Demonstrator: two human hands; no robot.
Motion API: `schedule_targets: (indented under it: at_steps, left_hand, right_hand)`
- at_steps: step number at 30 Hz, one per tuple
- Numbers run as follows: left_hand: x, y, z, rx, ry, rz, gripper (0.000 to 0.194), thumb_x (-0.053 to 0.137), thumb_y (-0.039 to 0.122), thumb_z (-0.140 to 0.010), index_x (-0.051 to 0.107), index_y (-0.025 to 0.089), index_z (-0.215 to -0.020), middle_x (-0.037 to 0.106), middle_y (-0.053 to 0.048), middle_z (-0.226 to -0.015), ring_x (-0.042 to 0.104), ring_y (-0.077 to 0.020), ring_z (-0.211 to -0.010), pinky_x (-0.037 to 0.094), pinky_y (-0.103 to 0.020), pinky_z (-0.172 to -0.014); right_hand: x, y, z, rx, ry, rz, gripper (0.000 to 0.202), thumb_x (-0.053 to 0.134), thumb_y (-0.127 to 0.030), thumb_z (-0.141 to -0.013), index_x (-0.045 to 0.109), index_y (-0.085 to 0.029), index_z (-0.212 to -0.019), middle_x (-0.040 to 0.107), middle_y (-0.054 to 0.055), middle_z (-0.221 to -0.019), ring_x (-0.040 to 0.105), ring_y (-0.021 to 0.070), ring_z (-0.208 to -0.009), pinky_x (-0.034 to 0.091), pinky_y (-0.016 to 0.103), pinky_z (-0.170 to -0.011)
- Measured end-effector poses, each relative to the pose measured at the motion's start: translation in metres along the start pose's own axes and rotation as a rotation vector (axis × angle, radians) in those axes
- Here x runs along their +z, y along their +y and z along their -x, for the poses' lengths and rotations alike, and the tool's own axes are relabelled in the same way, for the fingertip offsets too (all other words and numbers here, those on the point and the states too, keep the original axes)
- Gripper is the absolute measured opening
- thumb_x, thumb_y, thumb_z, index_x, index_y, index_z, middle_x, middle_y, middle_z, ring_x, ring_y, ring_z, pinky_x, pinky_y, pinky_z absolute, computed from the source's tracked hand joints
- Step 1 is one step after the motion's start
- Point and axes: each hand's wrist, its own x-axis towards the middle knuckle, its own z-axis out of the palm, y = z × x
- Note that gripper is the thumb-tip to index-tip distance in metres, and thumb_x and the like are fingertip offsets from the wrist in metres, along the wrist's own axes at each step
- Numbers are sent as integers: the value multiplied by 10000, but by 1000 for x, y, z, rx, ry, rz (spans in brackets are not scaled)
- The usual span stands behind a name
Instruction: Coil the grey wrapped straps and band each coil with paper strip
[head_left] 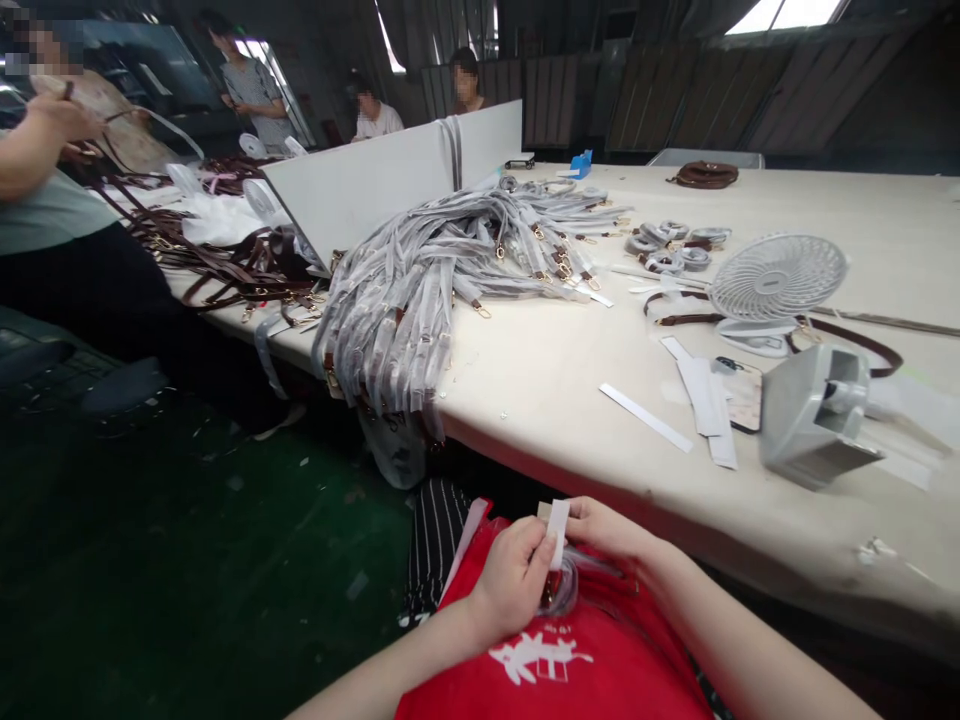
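Observation:
Over my lap, my left hand [510, 578] is closed, its thumb pressed on a white paper strip [559, 532]. My right hand [604, 524] is at the strip's right edge with its fingers bent against it; their tips are partly hidden. Directly below the strip, a coiled strap in clear wrap [568, 592] with a brown and metal end rests against the red apron [600, 660]. A small beige piece shows behind the strip, too covered to name.
Wrapped straps [405, 320] pile over the table edge beside a white divider board [397, 175]. Coiled straps [667, 240], a white fan [780, 278], a grey dispenser [814, 415] and paper strips [697, 390] lie right. A co-worker [52, 190] stands left; several people are behind.

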Motion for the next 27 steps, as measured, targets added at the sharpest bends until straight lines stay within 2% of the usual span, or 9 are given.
schedule_targets:
  at_steps: [3,6,9,11,14,16,19,23,27]
  left_hand:
    - [1,0,3,73,1,-18,390,329,380,-982,569,196,-736,585,-63,-807,543,-186,-801,435,-315,-758]
    - [2,0,4,110,53,-33,380,360,381,-972,597,186,-748,550,-96,-940,554,-198,-924,453,-319,-841]
    - [3,-2,-2,13,73,-65,391,381,409,-963,594,181,-727,525,-94,-997,556,-187,-904,453,-321,-847]
    - [5,-5,-10,-57,19,-59,391,385,419,-958,584,185,-717,557,-65,-922,555,-172,-821,449,-304,-788]
    - [8,-9,-20,-125,-75,2,383,396,414,-949,568,188,-692,572,-10,-726,525,-148,-689,406,-268,-656]
    - [11,-8,-22,-142,-84,19,371,412,397,-940,565,185,-678,578,5,-676,512,-138,-653,374,-259,-618]
    - [13,0,-19,-116,-31,-7,299,460,353,-917,572,182,-700,620,-7,-715,541,-146,-685,381,-268,-656]
    - [14,10,-13,-126,33,22,125,509,311,-884,536,192,-908,654,-28,-782,593,-180,-746,417,-295,-698]
    - [16,10,-12,-133,2,102,263,526,327,-877,402,186,-1060,674,-41,-814,627,-204,-787,449,-321,-722]
  right_hand:
    - [12,12,-4,-85,124,-15,470,685,-596,-720,537,-175,-574,468,-57,-525,353,100,-520,308,252,-521]
    - [20,19,-2,-154,291,-2,453,625,-572,-785,497,-193,-573,437,-54,-521,345,114,-524,299,265,-516]
    - [21,20,3,-203,424,39,381,613,-496,-819,553,-188,-602,513,-24,-573,416,146,-579,342,286,-568]
    - [19,20,5,-219,458,61,315,632,-450,-815,624,-180,-652,580,-5,-626,478,174,-638,380,304,-630]
    - [15,21,6,-217,452,57,313,650,-470,-800,692,-172,-714,630,11,-658,531,204,-678,414,326,-681]
    - [12,23,6,-206,437,31,365,657,-523,-783,702,-168,-711,631,12,-642,534,202,-660,422,324,-669]
    - [7,22,13,-175,397,-25,437,657,-594,-762,694,-163,-702,630,13,-626,524,183,-611,422,307,-617]
    - [-4,14,28,-156,276,-124,496,531,-621,-857,705,-159,-808,672,44,-720,575,208,-684,451,316,-637]
    - [-14,6,36,-163,149,-54,355,748,-497,-749,731,-148,-808,699,43,-753,593,216,-730,456,323,-704]
